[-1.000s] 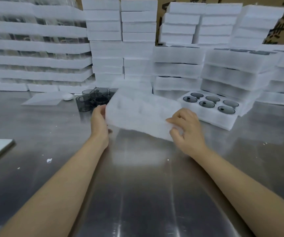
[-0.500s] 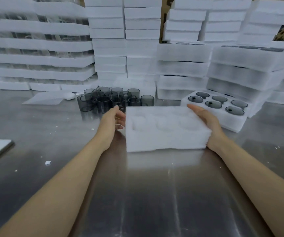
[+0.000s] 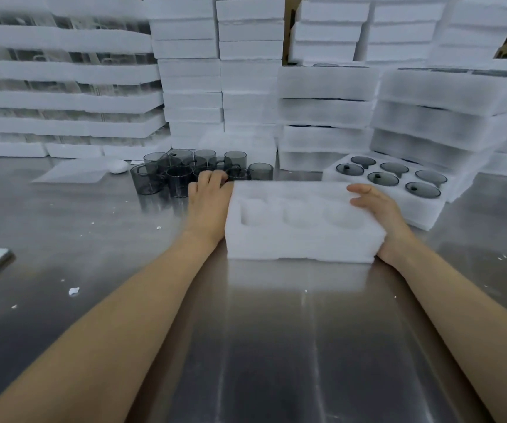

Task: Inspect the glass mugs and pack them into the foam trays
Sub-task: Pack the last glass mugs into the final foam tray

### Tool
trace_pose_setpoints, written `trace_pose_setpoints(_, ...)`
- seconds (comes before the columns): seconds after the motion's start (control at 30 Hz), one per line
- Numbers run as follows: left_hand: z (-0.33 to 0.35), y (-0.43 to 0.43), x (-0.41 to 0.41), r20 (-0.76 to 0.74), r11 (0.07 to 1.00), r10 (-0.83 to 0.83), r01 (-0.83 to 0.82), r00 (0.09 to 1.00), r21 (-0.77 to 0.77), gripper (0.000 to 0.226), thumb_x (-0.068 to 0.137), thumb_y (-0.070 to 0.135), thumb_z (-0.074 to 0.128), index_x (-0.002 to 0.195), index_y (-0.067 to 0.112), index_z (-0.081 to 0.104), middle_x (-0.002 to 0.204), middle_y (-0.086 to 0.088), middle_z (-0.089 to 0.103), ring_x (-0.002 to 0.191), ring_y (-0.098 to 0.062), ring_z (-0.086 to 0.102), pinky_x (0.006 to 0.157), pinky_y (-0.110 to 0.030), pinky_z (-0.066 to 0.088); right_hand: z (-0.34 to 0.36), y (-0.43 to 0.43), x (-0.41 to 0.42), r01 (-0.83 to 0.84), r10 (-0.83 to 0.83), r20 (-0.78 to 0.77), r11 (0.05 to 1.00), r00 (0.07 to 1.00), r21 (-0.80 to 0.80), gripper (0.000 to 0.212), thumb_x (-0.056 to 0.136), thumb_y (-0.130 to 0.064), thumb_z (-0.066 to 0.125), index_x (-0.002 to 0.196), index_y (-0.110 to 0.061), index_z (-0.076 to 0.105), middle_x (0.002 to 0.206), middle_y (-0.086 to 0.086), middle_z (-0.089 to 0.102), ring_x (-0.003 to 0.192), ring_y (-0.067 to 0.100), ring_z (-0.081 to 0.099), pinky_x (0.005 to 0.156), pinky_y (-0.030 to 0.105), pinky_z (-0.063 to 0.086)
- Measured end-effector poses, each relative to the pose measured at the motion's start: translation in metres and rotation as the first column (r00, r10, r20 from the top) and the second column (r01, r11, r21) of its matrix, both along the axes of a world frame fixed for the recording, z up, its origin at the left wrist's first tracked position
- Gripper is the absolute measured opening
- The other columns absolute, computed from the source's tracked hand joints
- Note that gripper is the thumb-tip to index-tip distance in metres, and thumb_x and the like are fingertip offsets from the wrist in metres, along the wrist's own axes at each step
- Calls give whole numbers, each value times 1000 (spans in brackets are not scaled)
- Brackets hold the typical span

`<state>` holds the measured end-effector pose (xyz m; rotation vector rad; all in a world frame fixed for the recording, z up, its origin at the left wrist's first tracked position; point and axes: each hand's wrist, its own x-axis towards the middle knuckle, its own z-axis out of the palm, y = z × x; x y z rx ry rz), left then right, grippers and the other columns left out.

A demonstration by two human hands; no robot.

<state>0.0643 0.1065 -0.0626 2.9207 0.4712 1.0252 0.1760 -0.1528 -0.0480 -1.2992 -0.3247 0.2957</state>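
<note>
1. The right hand (image 3: 380, 212) lies against the right end of the empty tray (image 3: 302, 222). Its fingers are spread and rest on the top right corner, and the palm presses the end wall. It is a loose, flat hold, not a closed fist.
2. The left hand (image 3: 208, 198) is just beside the left end of the tray, and its fingers reach forward to the mugs (image 3: 185, 172). The fingertips are hidden among the mugs, so I cannot tell if they grasp one.
3. The tray stands flat on the steel table (image 3: 276, 346), pockets facing up, all empty. Its long axis runs left to right across the view.
4. The mugs, of grey glass, stand upright in a close group behind the left hand and behind the tray's left corner.
5. A filled tray (image 3: 398, 184) with six mugs lies just behind and to the right of the empty tray.
6. Stacks (image 3: 325, 114) of white foam trays fill the back of the table.
7. A thin foam sheet (image 3: 72, 174) lies flat to the left of the mugs.
</note>
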Motion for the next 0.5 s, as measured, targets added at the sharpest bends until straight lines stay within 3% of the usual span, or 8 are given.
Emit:
trace_pose_setpoints(0.13,5,4,25,-107,975,16,8,994,220,52,98,22,43,147,11,30,145,-3,40,135,-24,27,97,-36,19,2,-5,7,90,-88,-33,994,996,56,27,84,1,51,88,-22,66,81,1,66,67,16,64,58,22,53)
trace_pose_setpoints(0.27,6,7,40,-200,933,60,16,978,361,52,100,15,36,149,6,21,137,-9,43,132,-26,30,100,-37,20,1,-8,13,114,-110,-48,990,993,80,30,84,2,49,91,-21,66,76,-2,68,61,12,66,53,20,53)
trace_pose_setpoints(0.33,7,8,41,-117,945,-9,46,993,324,48,99,13,39,145,5,31,128,-11,49,125,-28,36,94,-37,21,0,-8,13,113,-111,-43,992,993,63,31,83,0,49,89,-23,68,76,-3,68,63,13,66,56,22,53)
trace_pose_setpoints(0.43,9,6,30,152,981,-156,136,976,135,41,90,5,55,131,4,54,98,-15,59,103,-34,49,78,-36,30,2,-12,14,84,-81,-43,995,996,58,33,82,-1,48,91,-25,69,87,-2,66,73,17,65,64,26,53)
trace_pose_setpoints(0.5,11,4,19,324,989,-147,145,934,32,41,88,3,60,128,3,58,92,-15,59,95,-33,50,68,-36,38,4,-16,14,54,-50,-49,995,998,80,35,82,1,46,95,-23,68,99,-4,67,81,16,65,68,28,54)
